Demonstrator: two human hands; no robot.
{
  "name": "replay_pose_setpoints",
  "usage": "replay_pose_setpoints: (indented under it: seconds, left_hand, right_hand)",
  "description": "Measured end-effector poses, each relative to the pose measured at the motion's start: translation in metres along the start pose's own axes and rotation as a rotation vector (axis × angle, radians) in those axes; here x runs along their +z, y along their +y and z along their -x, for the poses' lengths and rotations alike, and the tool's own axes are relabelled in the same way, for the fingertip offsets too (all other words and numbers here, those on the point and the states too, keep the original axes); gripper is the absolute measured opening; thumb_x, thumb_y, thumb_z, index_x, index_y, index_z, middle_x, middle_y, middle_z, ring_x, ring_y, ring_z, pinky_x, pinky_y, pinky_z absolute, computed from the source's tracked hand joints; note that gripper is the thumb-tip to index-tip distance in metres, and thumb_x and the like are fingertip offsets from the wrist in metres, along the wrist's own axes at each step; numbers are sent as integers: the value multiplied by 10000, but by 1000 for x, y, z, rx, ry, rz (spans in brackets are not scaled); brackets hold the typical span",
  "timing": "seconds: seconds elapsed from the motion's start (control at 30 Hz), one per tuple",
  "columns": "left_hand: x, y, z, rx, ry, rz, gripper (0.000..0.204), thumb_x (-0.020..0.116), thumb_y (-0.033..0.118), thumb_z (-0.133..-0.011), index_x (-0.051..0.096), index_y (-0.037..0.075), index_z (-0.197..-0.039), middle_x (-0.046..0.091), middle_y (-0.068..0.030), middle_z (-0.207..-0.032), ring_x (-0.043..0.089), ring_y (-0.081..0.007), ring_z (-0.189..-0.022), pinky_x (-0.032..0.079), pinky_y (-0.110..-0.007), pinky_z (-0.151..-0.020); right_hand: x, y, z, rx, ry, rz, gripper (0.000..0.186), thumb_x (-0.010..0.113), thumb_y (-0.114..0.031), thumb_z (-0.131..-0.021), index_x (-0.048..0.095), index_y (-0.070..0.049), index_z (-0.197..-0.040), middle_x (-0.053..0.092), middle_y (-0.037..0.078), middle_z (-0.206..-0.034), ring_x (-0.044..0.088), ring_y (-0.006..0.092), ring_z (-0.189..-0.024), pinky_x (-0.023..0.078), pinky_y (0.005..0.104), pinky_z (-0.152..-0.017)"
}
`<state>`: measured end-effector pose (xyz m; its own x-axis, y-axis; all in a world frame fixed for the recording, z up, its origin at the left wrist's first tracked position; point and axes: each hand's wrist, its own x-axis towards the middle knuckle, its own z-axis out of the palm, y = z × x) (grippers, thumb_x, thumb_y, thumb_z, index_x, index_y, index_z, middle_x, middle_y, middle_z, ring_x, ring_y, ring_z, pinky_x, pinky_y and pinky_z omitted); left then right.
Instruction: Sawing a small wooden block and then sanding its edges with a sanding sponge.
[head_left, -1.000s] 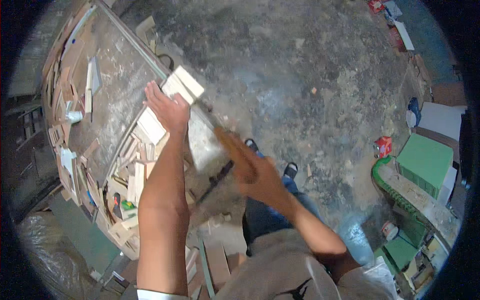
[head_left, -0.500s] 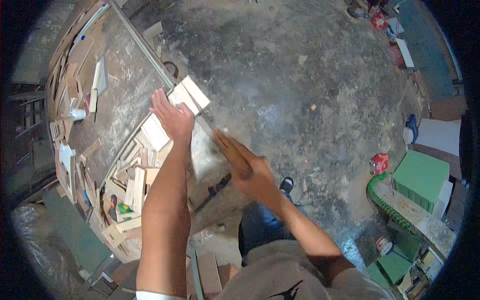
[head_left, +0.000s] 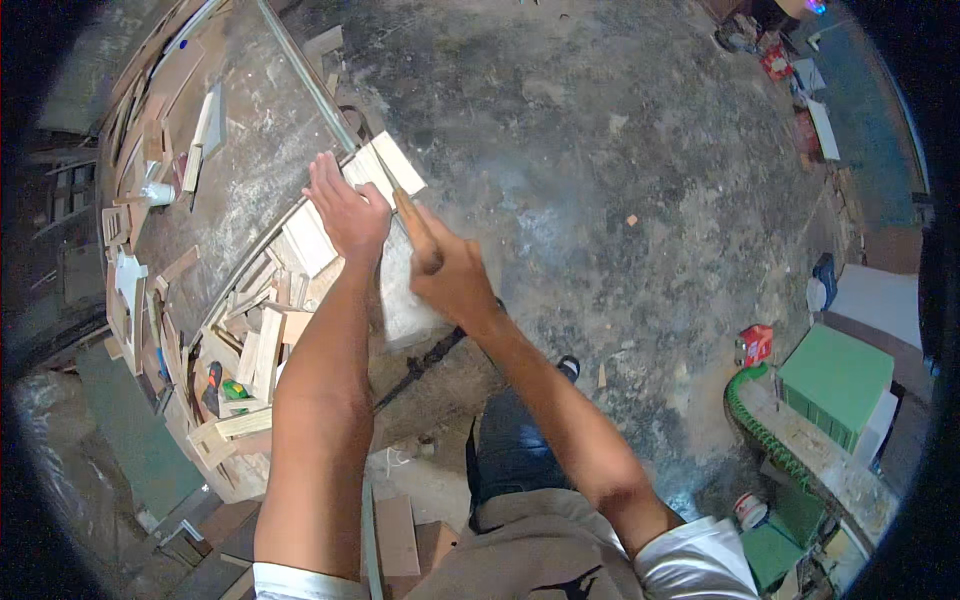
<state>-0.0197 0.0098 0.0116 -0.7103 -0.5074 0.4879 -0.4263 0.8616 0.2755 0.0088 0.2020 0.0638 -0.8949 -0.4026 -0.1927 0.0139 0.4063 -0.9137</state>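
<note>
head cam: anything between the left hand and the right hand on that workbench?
In the head view, almost nothing: the left hand presses on pale wood blocks, and the wooden tool handle gripped by the right hand slants up right beside it. Only a narrow strip of block shows between.

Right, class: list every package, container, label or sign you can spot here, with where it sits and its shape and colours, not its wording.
Red carton: on the floor at right, small, boxy, red with pale patches.
Green box: right edge, beside the red carton, large, flat-topped, with a white side.
Small tub: lower right floor, round, white with a red band.
No signs or screens show.
</note>
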Motion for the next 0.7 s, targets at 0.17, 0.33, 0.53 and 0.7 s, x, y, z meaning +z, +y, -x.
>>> replay_pose_setpoints:
  seconds: [0.17, 0.33, 0.53, 0.7]
  left_hand:
    - [-15, -26, 8, 16, 10, -21, 699, 529, 85, -842, 362, -41, -1508, 414, -227, -1537, 316, -401, -1491, 203, -593, -1241]
    - [1, -3, 9, 7, 17, 22, 704, 520, 79, -837, 361, -25, -1515, 407, -223, -1546, 306, -391, -1500, 188, -590, -1246]
    - [-9, -22, 5, -58, 29, 4, 691, 546, 107, -831, 380, -33, -1488, 422, -218, -1529, 304, -399, -1499, 193, -595, -1244]
    - [-7, -15, 10, -37, 2, 6, 735, 548, 172, -839, 364, -30, -1522, 393, -215, -1576, 284, -374, -1518, 158, -585, -1258]
  right_hand:
    - [-43, -11, 100, -176, -40, -231, 678, 643, -20, -833, 491, -81, -1491, 678, 264, -912, 675, 435, -745, 538, 443, -684]
    - [-16, 3, 23, -207, -72, 166, 792, 599, 54, -783, 421, -104, -1538, 624, 236, -1341, 710, 448, -929, 579, 478, -823]
    - [-24, 1, 79, -388, 69, -64, 767, 625, 67, -769, 478, -104, -1502, 682, 249, -1163, 707, 412, -762, 572, 434, -716]
    - [-26, -8, 44, -237, -9, -102, 745, 658, 38, -777, 500, -92, -1494, 703, 265, -1031, 691, 343, -688, 560, 365, -690]
